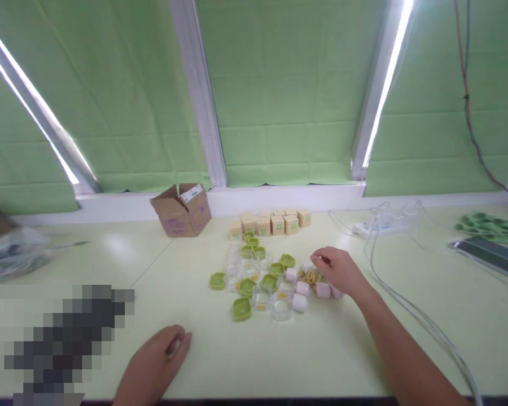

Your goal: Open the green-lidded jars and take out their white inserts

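My left hand (158,358) rests near the front of the table, loosely curled, thumb against the fingers; only a pale gap shows inside the curl. My right hand (338,270) is over the right side of the spread, its fingertips pinched together; anything between them is too small to make out. Just below and left of it lies a bunch of tan loops (310,277), with pale pink rounded pieces (322,290) around it. Further left are green square cups (241,309) and clear plastic containers (283,307), some with yellow bits inside.
Behind the cups stand several small tan boxes (278,225) with green labels. An open cardboard box (182,211) is at the back left. On the right are white cables (400,290), a power strip (376,226), a phone-like grey slab (493,256) and a green heap (489,226).
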### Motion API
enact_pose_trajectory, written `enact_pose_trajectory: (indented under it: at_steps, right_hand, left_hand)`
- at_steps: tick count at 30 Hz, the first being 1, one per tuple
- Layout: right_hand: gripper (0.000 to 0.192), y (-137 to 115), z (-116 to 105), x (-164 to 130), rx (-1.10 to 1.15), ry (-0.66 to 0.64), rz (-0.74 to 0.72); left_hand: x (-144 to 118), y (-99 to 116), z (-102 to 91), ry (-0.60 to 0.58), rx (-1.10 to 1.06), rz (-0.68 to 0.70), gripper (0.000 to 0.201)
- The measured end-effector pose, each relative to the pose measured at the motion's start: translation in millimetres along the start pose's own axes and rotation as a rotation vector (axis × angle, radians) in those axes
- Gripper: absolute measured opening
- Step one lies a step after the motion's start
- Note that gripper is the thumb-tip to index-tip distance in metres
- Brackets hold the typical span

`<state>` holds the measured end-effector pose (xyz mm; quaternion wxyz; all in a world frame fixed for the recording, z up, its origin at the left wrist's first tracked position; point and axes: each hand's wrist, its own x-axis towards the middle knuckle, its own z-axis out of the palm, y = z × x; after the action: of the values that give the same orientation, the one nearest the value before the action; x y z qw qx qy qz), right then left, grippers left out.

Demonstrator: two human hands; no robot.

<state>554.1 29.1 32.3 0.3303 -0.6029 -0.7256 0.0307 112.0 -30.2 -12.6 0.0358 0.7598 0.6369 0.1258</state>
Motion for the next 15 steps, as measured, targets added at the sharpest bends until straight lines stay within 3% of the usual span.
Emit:
enact_pose_trajectory:
  at_steps: [6,10,15]
  right_hand:
    - [0.028,-2.6,0.3,0.1,0.021,0.016,-0.015]
    - [0.027,-1.3,3.1,0.2,0.019,0.02,-0.026]
    - [0.026,2.0,5.2,1.3,0.026,0.041,-0.034]
  left_hand:
    - [4.3,3.4,-0.6,-0.042,0.053,0.041,0.04]
    - [12.1,23.5,-1.8,-0.074,0.012,0.138,0.041]
    - [30.4,56.8,-3.6,0.053,-0.066,0.28,0.037]
